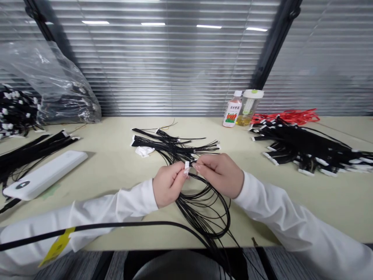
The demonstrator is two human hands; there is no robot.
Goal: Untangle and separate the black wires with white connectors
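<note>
My left hand (170,184) is closed, its thumb and finger pinching a small white connector (187,167). Close on its right, my right hand (220,174) is closed too, with its fingertips on the black cable (192,162) at that connector. Thin black wires (201,217) loop down from between the hands and hang over the table's front edge. Beyond the hands lies a tangle of black cables (175,146) with white ends. A crumpled white piece (144,151) sits just left of it.
A white power bank (46,175) and black cables (37,149) lie at left, before a clear plastic bag (67,93). To the right are black cable bundles (309,142), red cables (291,116), a bottle (232,111) and a lidded cup (251,105). A thick black cord (128,224) crosses in front.
</note>
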